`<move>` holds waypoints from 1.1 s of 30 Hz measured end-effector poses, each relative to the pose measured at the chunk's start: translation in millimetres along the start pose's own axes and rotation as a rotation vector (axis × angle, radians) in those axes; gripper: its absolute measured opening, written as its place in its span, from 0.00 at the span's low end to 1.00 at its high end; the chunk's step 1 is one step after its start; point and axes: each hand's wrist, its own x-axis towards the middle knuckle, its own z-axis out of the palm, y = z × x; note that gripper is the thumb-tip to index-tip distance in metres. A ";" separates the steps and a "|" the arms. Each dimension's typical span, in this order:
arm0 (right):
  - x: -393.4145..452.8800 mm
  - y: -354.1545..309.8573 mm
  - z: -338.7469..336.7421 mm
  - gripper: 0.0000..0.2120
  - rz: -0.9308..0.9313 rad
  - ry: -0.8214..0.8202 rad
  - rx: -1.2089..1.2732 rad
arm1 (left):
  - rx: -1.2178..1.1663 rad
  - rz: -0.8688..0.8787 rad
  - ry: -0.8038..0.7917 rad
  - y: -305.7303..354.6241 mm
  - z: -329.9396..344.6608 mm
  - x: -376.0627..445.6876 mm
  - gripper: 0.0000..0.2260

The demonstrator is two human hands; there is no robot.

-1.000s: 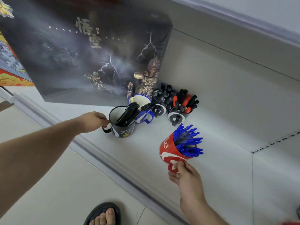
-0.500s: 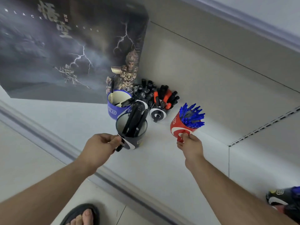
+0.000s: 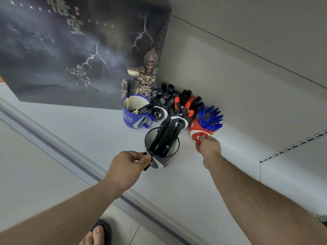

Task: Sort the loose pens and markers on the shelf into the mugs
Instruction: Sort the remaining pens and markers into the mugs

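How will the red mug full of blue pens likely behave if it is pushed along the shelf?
The red mug is packed with blue pens that rise above its rim, so it probably feels top-heavy and could tip. The pens fan outward and may spill if it tilts. The right hand holds its handle, which should steady it.

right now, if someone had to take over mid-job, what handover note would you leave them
Left hand grips the handle of the black mug, which holds black pens.
Right hand grips the handle of the red mug, packed with blue pens.
Blue mug and two more black mugs of markers stand at the back by the poster.
Done: no loose pens show on the shelf.
Left: let go of both mugs beside the others.
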 end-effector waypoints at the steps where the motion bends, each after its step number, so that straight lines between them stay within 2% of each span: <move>1: 1.3 -0.2 0.7 0.14 0.001 -0.007 0.009 | -0.004 -0.001 -0.002 -1.1 0.7 -0.1 0.10; 3: -2.6 -3.5 -1.5 0.07 0.007 -0.013 0.034 | -0.018 -0.002 -0.005 -2.5 2.6 -0.2 0.10; 5: -17.1 -6.3 -6.6 0.11 0.001 0.035 0.022 | -0.008 0.001 0.000 -3.9 6.4 -1.3 0.11; 7: -47.3 -4.8 -15.6 0.14 -0.023 0.159 0.003 | 0.022 0.011 0.001 -6.5 13.0 -5.4 0.13; 10: -108.5 8.8 -28.6 0.09 -0.045 0.233 0.093 | -0.001 0.005 -0.008 -13.7 28.8 -14.5 0.18; 15: -178.4 32.3 -16.8 0.07 0.017 0.079 0.158 | -0.069 -0.012 0.002 -22.7 51.2 -19.6 0.09; 17: -189.3 32.3 -5.0 0.08 0.081 -0.014 0.109 | 0.003 0.026 -0.027 -21.8 54.1 -22.9 0.09; 19: -196.2 29.5 3.2 0.12 0.128 -0.087 0.055 | 0.172 0.030 -0.040 -19.4 47.2 -23.9 0.11; 22: -200.4 26.0 13.3 0.16 0.161 -0.144 -0.034 | 0.341 0.026 0.152 -5.5 11.7 -8.8 0.14; 25: -197.8 29.5 24.9 0.17 0.133 -0.163 -0.030 | 0.324 0.073 0.389 12.1 -30.7 40.3 0.07; 29: -192.2 36.7 33.9 0.13 0.136 -0.138 0.078 | 0.269 0.067 0.434 35.2 -55.4 105.6 0.18; 31: -188.6 40.1 30.0 0.12 0.163 -0.109 0.107 | 0.131 0.021 0.481 42.9 -44.5 115.2 0.11; 33: -186.1 43.2 21.0 0.12 0.162 -0.096 0.136 | -0.008 -0.026 0.452 42.8 -17.1 113.7 0.07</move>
